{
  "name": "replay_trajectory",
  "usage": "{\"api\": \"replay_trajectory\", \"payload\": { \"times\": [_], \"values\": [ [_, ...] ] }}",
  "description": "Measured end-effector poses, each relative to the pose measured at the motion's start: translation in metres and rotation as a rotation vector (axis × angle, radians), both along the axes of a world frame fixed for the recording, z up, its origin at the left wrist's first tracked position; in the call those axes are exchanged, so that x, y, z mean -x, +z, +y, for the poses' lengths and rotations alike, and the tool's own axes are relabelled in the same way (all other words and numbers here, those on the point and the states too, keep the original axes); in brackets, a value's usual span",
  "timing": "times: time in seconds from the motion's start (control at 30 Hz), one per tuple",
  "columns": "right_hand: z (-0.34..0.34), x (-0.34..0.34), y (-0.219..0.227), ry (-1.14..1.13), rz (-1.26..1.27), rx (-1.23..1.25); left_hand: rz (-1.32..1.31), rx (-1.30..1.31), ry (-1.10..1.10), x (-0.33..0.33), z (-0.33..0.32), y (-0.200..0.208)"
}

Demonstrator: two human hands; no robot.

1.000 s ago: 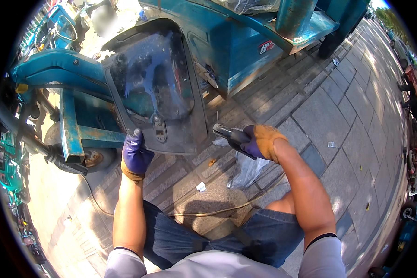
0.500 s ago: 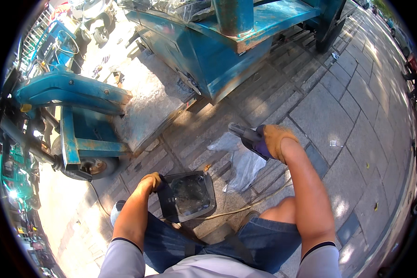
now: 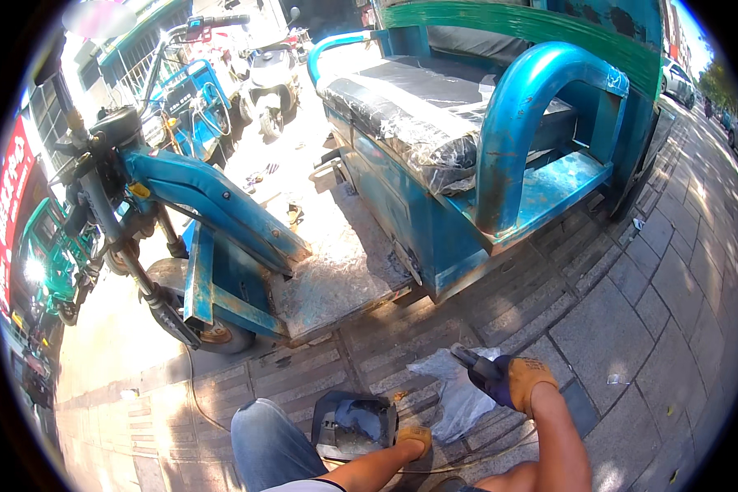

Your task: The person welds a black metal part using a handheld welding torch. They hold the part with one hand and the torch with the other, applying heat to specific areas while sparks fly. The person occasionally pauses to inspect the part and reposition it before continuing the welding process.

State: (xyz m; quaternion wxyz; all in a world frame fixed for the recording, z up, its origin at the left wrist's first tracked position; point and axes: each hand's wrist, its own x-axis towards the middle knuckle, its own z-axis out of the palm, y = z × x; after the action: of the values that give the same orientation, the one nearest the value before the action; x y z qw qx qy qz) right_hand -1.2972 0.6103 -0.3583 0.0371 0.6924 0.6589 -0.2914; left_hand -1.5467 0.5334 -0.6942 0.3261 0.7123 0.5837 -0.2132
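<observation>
Plastic, dark and glossy, forms the curved panel (image 3: 354, 424) lying on the paved ground beside the person's knee, its long axis roughly left to right. The gloved left hand (image 3: 412, 440) rests against its right edge, fingers curled. The gloved right hand (image 3: 517, 383) is clenched round a dark tool (image 3: 467, 359) pointing up-left over a crumpled plastic bag (image 3: 455, 389), near the blue tricycle (image 3: 435, 164).

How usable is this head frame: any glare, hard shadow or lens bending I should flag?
Head view: harsh sun blows out the ground behind the blue tricycle and glares off its plastic-wrapped seat; the vehicle casts hard shadow on the paving; fisheye bends the paving lines toward the rim; the right hand and left hand stay readable.
</observation>
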Motion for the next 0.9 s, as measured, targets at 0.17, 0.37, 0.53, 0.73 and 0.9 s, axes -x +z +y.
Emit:
{"api": "replay_trajectory", "payload": {
  "times": [0.17,0.37,0.53,0.73,0.9],
  "values": [
    [-0.011,-0.007,-0.004,0.016,0.019,-0.036,-0.037,-0.106,-0.037,0.011,-0.03,-0.065],
    [-0.01,-0.007,-0.007,-0.002,-0.003,-0.022,0.026,0.089,-0.012,0.021,-0.028,-0.071],
    [-0.005,0.0,-0.01,-0.035,-0.002,0.029,0.065,0.162,-0.041,0.025,-0.017,-0.055],
    [0.004,0.01,-0.009,-0.047,-0.008,0.015,0.083,0.186,-0.084,0.026,0.028,-0.036],
    [0.009,0.019,-0.014,-0.01,-0.012,-0.018,0.121,0.015,-0.117,0.039,0.041,0.027]
  ]
}}
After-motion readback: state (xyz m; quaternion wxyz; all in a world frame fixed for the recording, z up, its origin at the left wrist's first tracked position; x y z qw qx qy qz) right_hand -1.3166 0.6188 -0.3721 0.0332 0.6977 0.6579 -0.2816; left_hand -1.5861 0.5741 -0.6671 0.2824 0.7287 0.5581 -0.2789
